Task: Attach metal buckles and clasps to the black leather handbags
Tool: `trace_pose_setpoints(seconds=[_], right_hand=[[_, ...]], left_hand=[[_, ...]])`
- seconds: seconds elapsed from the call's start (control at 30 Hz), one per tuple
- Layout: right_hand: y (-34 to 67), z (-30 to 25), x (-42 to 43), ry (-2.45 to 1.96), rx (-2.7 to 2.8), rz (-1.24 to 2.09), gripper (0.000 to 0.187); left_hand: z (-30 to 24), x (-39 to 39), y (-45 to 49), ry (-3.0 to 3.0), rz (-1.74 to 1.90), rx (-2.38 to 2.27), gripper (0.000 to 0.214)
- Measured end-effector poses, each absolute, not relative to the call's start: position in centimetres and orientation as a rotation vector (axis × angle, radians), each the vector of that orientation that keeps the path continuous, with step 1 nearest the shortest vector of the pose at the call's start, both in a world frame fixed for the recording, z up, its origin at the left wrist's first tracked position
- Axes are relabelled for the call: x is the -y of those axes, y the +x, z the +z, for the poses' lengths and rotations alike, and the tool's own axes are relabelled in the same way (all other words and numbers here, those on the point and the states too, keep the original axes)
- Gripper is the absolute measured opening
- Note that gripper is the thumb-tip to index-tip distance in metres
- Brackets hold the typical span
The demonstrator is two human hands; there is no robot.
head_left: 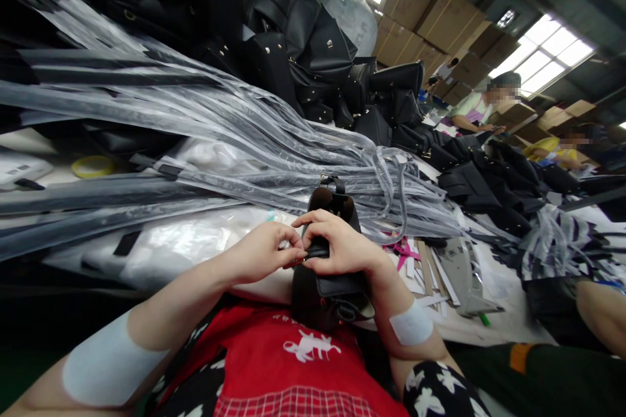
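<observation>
A small black leather bag [328, 287] rests upright against my lap at the table's near edge. My right hand [337, 244] is closed over its upper front, fingers curled on a black strap or flap. My left hand [267, 249] pinches at the same spot, fingertips meeting the right hand's near a small metal fitting. A buckle ring [332, 180] sticks up at the bag's top.
Long clear plastic sleeves with black straps [205, 137] fan across the table. Black bags [303, 45] are heaped behind. Paper scraps [430, 273] litter the right side. Cardboard boxes [430, 19] stack at the back. Two other people [482, 111] work at the far right.
</observation>
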State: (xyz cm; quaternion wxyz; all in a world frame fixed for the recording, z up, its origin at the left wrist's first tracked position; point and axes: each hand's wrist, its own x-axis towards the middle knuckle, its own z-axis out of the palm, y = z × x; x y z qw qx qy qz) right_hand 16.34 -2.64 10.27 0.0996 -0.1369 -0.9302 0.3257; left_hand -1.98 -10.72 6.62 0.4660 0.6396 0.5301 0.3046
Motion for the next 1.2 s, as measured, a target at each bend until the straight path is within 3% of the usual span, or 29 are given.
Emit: trace_pose_setpoints(seconds=[0.33, 0.6, 1.2], right_hand=[[17.1, 10.2, 2.5, -0.347, 2.593, 1.075, 0.022], [16.7, 10.1, 2.8, -0.362, 2.56, 1.067, 0.048], [17.1, 9.9, 2.4, -0.372, 2.566, 1.078, 0.037]], left_hand=[[6.9, 12.5, -3.5, 1.629, 0.903, -1.171, 0.021], [5.8, 11.0, -3.0, 1.432, 0.89, -1.03, 0.02], [6.8, 10.5, -2.5, 1.617, 0.77, -1.131, 0.028]])
